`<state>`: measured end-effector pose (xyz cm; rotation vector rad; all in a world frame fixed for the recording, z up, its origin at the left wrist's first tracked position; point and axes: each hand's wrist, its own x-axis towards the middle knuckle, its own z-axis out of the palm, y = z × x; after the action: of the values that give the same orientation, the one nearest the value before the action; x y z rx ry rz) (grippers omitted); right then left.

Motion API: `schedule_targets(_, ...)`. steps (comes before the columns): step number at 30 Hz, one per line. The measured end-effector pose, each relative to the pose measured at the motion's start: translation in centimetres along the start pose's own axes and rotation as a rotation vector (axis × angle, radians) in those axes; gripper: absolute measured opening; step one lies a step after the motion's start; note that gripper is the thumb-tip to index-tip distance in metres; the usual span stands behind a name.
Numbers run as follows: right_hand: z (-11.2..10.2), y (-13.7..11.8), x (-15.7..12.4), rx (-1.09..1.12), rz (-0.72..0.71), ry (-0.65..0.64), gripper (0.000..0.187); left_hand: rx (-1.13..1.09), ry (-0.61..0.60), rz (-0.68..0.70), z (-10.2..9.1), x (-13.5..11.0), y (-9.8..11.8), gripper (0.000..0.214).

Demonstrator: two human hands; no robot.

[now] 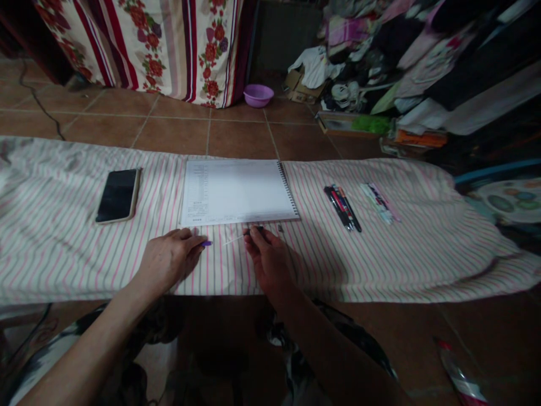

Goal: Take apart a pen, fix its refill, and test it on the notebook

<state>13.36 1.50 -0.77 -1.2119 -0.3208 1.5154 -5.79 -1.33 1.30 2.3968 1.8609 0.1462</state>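
Note:
My left hand (167, 256) is closed, with fingers pinched round a small purple pen part (207, 243) whose end pokes out to the right; the rest of it is hidden. Facing it, my right hand (270, 259) is closed on a dark pen part from which a thin whitish pen refill (234, 240) sticks out to the left. The refill's tip is apart from the purple part. Just beyond both hands lies an open spiral notebook (245, 189) with a printed left margin. A tiny dark piece (279, 228) rests on the cloth beside my right hand.
A phone (118, 194) lies at the left on the striped cloth (51, 225). To the right are a group of pens (343, 208) and a second group of lighter pens (379, 202). Beyond, a purple basin (258, 95) stands on the tiled floor. A bottle (460, 375) lies lower right.

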Motion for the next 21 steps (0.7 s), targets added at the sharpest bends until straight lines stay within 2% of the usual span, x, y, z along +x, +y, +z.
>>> schedule_targets(9, -0.06, 0.05, 0.0, -0.009, -0.004, -0.008, 0.015, 0.102, -0.002, 0.034, -0.7, 0.02, 0.15, 0.032)
schedule_targets(14, 0.01, -0.09, -0.08, -0.002, 0.001, -0.006, 0.017, 0.105, -0.013, 0.041, -0.66, -0.03, 0.11, 0.031)
schedule_targets(21, -0.02, 0.0, -0.03, 0.0, -0.002, -0.016, 0.014, 0.084, 0.032, 0.064, -0.47, -0.09, -0.52, 0.025)
